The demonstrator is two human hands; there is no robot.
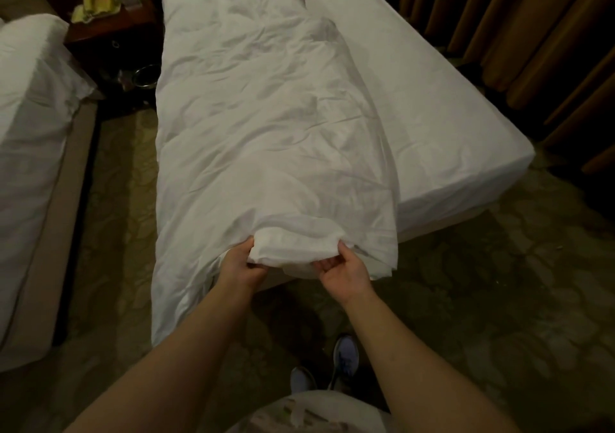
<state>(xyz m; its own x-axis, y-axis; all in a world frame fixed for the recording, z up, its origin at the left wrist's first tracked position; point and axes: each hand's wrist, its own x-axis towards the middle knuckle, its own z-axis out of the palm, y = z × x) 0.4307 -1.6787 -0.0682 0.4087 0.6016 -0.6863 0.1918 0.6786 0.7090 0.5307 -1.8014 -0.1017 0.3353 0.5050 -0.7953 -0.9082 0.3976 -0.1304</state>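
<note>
Duvet [266,133], white and creased, lies in a long narrow strip along one side of the mattress [449,139], running away from the fingers towards the head of the bed. Its near end is gathered into a bunch at the foot of the bed, and this bunch is held by both hands.

The left hand [241,266] grips the bunch from the side: the thumb is pressed against the fabric, while the fingers are curled beneath it and mostly hidden. The right hand [344,271] is turned palm up; its fingers [324,264] are curled together and pinch the lower folds against the thumb.

Progress is judged to be early. The duvet is placed on the bed and its near end is secured, but it is not yet spread. To the right of the fingers, a broad area of sheet is left uncovered. To their left, the fabric hangs over the bed edge towards the carpet [499,283]. Unfolding, squaring and smoothing appear to be outstanding.

Further left of the fingers, a second bed [30,133] and a dark nightstand [109,33] are seen; curtains [532,33] hang far to the right. Shoes [346,356] are visible below the hands.

No brand, label or legible writing is found.
</note>
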